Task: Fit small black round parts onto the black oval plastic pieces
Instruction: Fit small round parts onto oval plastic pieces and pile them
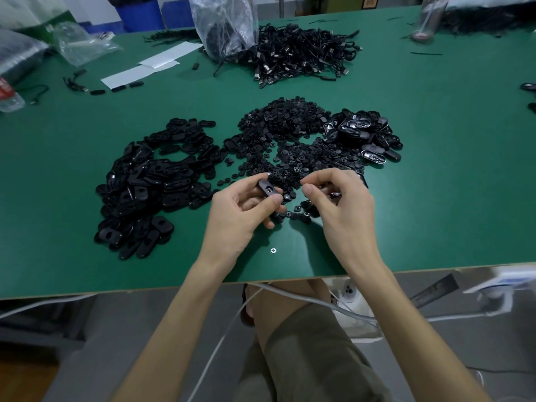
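One oval piece [269, 190], pinched between thumb and fingers of the left hand [237, 216], lies with its long axis from 10 to 4 o'clock, the right hand [339, 210] just beside it at 3 o'clock over the round parts [290, 158], fingers curled, their hold impossible to tell.

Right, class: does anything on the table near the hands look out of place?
Yes: a small silver cross-head screw sits alone on the green table, near its front edge. Everything else nearby is black plastic. Whether it is loose or fixed in the table, I cannot tell.
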`<state>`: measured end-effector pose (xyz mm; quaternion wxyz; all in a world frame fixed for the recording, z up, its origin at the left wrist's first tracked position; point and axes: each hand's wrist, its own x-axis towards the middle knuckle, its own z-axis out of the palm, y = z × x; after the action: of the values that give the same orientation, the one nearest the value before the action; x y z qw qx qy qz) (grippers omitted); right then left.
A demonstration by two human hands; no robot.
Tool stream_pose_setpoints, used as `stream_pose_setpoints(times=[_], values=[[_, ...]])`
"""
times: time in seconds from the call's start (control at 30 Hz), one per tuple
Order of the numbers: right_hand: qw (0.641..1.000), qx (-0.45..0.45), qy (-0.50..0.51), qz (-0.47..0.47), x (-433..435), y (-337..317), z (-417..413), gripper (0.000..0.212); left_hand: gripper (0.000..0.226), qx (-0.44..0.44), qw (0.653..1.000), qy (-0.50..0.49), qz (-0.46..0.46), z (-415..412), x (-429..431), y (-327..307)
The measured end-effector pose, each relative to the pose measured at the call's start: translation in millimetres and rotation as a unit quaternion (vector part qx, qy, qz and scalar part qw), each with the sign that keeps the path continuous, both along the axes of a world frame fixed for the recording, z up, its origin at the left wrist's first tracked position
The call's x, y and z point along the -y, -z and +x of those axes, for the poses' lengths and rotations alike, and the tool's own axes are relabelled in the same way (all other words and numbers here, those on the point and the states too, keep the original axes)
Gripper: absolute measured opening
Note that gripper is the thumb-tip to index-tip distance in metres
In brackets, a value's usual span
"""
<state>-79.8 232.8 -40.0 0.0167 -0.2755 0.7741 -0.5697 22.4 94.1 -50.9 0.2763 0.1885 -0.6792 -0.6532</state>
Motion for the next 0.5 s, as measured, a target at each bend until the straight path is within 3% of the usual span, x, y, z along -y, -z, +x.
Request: stream_pose_setpoints(times=[0.23, 0.5], values=[[0.998, 0.038, 0.0, -0.04, -1.1, 2.3, -2.3, 0.006, 0.059, -0.003, 1.0, 0.02, -0.009, 0.8, -2.3, -2.8], [0.998, 0.048, -0.009, -0.049, -1.4, 1.8, -1.0, 0.012, 0.057, -0.001, 1.0, 0.023, 0.001, 0.4, -2.1, -1.6]])
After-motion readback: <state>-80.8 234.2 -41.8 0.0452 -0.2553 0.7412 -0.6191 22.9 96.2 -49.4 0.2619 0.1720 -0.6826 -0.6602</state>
